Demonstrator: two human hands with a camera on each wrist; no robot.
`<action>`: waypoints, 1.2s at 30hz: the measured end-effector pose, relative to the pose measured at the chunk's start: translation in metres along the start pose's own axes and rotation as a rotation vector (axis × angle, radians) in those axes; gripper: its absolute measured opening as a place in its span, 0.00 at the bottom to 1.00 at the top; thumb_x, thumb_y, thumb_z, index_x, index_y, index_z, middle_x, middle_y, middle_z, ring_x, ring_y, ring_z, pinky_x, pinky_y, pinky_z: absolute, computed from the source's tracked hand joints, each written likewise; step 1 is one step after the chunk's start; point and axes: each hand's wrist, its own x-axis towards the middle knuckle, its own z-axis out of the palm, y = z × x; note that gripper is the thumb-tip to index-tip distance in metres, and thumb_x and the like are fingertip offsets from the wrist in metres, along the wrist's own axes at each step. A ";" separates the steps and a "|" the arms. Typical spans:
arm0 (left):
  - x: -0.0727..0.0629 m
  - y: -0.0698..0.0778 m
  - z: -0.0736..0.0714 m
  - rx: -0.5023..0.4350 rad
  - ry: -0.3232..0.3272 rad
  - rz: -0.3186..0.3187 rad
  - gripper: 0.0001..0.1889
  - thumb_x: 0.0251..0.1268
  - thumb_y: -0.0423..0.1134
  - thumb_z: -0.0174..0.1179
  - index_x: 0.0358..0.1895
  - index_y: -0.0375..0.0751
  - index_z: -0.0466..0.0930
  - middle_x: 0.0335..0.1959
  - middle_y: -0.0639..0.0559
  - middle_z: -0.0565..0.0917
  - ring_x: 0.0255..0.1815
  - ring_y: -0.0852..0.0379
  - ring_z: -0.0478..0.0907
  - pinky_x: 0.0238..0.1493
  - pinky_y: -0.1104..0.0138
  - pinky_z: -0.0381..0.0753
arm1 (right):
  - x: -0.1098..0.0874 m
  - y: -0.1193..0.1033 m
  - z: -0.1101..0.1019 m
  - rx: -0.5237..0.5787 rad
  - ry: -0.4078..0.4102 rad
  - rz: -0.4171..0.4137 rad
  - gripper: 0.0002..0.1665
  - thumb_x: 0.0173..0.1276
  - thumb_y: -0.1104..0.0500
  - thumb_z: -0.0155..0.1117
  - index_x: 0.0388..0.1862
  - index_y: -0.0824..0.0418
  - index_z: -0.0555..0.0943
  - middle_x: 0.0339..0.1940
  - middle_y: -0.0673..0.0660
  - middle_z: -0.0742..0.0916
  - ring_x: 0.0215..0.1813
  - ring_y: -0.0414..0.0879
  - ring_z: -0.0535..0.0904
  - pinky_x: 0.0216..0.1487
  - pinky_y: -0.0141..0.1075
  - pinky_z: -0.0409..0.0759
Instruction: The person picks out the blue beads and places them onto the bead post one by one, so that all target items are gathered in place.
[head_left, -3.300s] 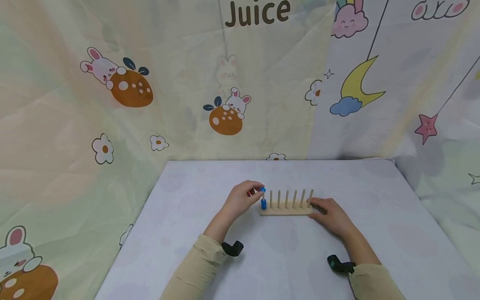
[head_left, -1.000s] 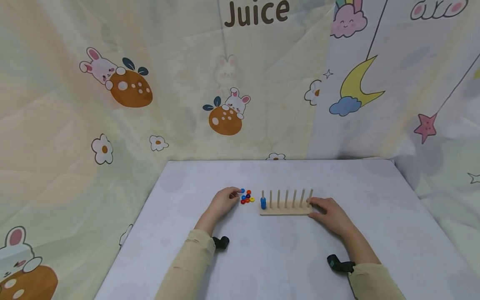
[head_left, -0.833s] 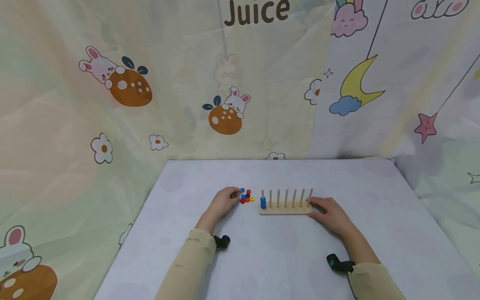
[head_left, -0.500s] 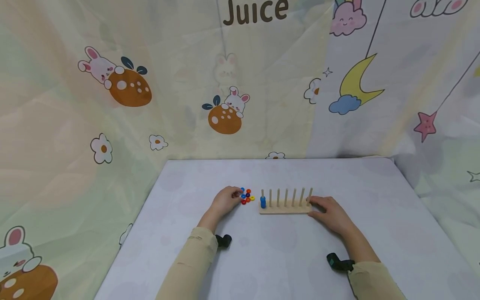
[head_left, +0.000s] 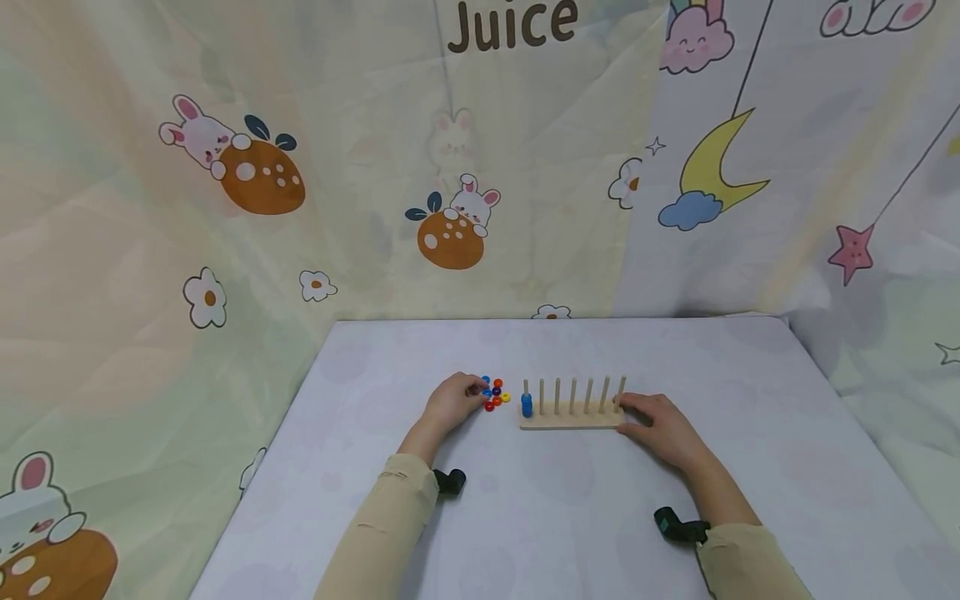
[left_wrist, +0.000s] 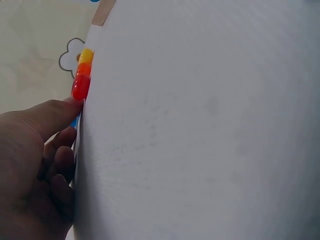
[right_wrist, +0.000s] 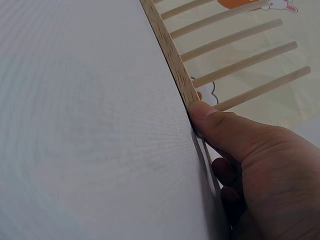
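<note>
In the head view my left hand [head_left: 456, 402] is at the left side of a small cluster of beads, its fingertips against the blue ones. The left wrist view shows a sliver of a blue bead [left_wrist: 74, 122] between thumb and index finger; whether they pinch it is unclear. Beyond the thumb lie a red bead [left_wrist: 81, 88], an orange bead [left_wrist: 84, 69] and a yellow bead [left_wrist: 86, 55]. My right hand [head_left: 663, 423] grips the right end of a wooden peg board [head_left: 570, 422], thumb on the base's front edge. Blue beads [head_left: 527, 406] are stacked on its leftmost peg.
The other pegs [head_left: 573, 397] stand upright and bare. A white cloth-covered table [head_left: 555, 517] spreads around the board. Behind it hangs a printed curtain [head_left: 555, 208]. Each wrist wears a black camera mount [head_left: 450, 482].
My left hand left the leftmost peg for the bead cluster, then edged slightly right. The red bead nearest it shifted a little right and toward me. My right hand stayed on the board.
</note>
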 end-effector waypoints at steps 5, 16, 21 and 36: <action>-0.001 0.001 -0.001 -0.012 0.008 -0.001 0.11 0.66 0.46 0.65 0.49 0.51 0.85 0.38 0.56 0.81 0.38 0.58 0.74 0.45 0.62 0.77 | 0.000 0.001 0.000 0.001 0.002 0.003 0.31 0.64 0.46 0.70 0.64 0.56 0.78 0.62 0.61 0.81 0.63 0.60 0.72 0.63 0.62 0.69; -0.007 0.002 -0.005 -0.110 0.025 -0.024 0.12 0.66 0.47 0.65 0.50 0.50 0.84 0.41 0.56 0.83 0.41 0.57 0.75 0.47 0.61 0.79 | 0.000 0.003 0.002 0.004 0.011 0.003 0.31 0.64 0.47 0.70 0.64 0.56 0.78 0.61 0.60 0.81 0.62 0.59 0.73 0.63 0.61 0.69; -0.010 0.005 -0.009 -0.142 0.030 -0.021 0.13 0.67 0.47 0.64 0.52 0.50 0.83 0.42 0.57 0.84 0.41 0.58 0.76 0.43 0.65 0.80 | 0.000 0.004 0.002 0.001 0.013 -0.002 0.31 0.65 0.47 0.70 0.64 0.56 0.78 0.63 0.60 0.81 0.63 0.60 0.73 0.64 0.61 0.69; -0.020 0.031 -0.025 -0.157 0.072 0.101 0.14 0.69 0.45 0.62 0.55 0.51 0.82 0.42 0.58 0.83 0.41 0.59 0.76 0.37 0.69 0.78 | 0.000 0.006 0.004 0.005 0.014 -0.005 0.30 0.64 0.48 0.70 0.64 0.56 0.78 0.63 0.59 0.81 0.63 0.59 0.72 0.64 0.60 0.68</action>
